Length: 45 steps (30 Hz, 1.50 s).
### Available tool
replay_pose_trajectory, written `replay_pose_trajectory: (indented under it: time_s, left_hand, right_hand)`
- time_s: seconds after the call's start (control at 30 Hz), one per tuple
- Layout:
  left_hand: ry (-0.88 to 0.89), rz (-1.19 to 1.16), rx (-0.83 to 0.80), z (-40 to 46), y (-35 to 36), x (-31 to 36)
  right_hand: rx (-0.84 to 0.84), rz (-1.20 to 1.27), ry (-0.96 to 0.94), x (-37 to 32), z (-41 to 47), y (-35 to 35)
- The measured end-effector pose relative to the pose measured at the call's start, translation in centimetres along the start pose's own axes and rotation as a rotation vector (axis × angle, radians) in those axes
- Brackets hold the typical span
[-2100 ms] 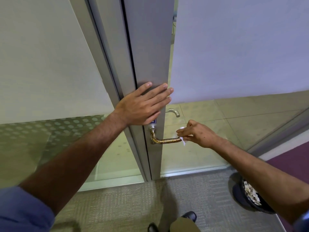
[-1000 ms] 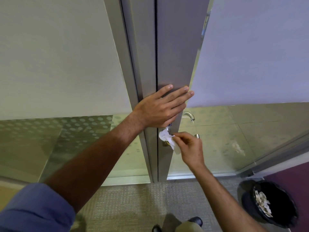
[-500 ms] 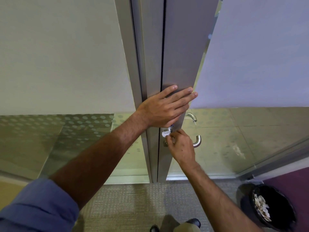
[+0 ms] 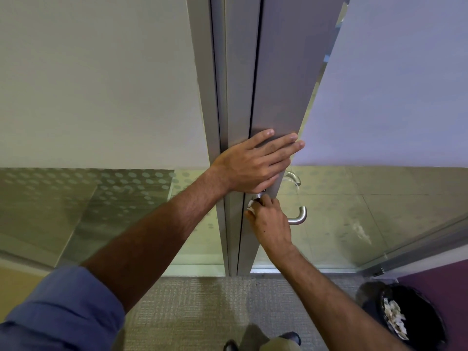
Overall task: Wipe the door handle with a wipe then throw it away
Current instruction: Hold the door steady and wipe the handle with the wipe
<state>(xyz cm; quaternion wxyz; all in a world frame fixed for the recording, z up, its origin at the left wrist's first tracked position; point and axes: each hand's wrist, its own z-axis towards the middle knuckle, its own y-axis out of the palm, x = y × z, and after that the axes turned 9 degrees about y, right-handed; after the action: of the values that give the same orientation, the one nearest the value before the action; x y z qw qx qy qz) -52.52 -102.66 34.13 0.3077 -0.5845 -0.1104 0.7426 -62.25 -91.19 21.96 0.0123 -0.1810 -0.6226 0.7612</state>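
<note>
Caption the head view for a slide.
Left hand braces door; right hand rubs wipe on handle, bin nearby.

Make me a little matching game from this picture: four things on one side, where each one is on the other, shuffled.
Things:
1. left hand
2. right hand
3. wipe
4. bin

Places:
A. on the floor, lower right
B. flat on the door frame
C. bunched in the right hand's fingers
D. at the base of the door handle

Pairs: 1-B, 2-D, 3-C, 4-A
</note>
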Motion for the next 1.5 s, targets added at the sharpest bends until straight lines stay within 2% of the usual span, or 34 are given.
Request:
replay_pose_trajectory:
  time_s: [0.17, 0.3, 0.43, 0.6, 0.73, 0.83, 0.9, 1.03, 1.17, 1.27, 1.37, 1.5]
  left_hand:
    - [-0.007, -0.006, 0.014, 0.0, 0.1, 0.1]
    - [-0.006, -0.001, 0.015, 0.0, 0.2, 0.1]
    - [-0.01, -0.006, 0.014, -0.1, 0.2, 0.1]
    - [-0.007, 0.009, 0.009, -0.2, 0.3, 0.0]
    - [0.005, 0.051, 0.013, -0.2, 0.4, 0.1]
    - [0.013, 0.094, 0.01, -0.1, 0.3, 0.1]
    - [0.011, 0.117, 0.002, -0.1, 0.3, 0.1]
    - [-0.004, 0.166, -0.014, 0.1, 0.5, 0.2]
    - [-0.015, 0.206, -0.071, 0.0, 1.0, 0.4]
    - [-0.039, 0.194, -0.075, -0.2, 1.3, 0.6]
    - [-0.064, 0.171, -0.052, -0.2, 1.7, 0.7]
    - [-0.071, 0.179, -0.05, -0.4, 2.1, 0.8]
  right_hand:
    - [0.017, -0.027, 0.041, -0.6, 0.6, 0.6]
    - [0.059, -0.037, -0.01, -0.2, 0.3, 1.0]
    - [0.061, -0.141, -0.251, 1.8, -0.5, 1.2]
    - [0.039, -0.144, -0.627, 7.5, -1.0, 0.4]
    - [0.057, -0.144, -0.738, 12.5, 0.0, -1.2]
    - [0.072, -0.116, -0.743, 14.8, 0.7, -2.2]
    - [0.085, -0.048, -0.676, 15.3, 0.9, -2.6]
    - [0.046, 0.251, -0.404, 15.6, 2.2, -3.4]
    - [-0.194, 0.574, 0.053, 15.4, 3.9, -3.2]
    - [-0.267, 0.784, 0.344, 15.8, 4.4, -2.3]
    - [-0.263, 1.14, 0.578, 16.3, 3.5, -0.7]
    - [-0.284, 1.665, 0.774, 16.1, 1.3, 1.8]
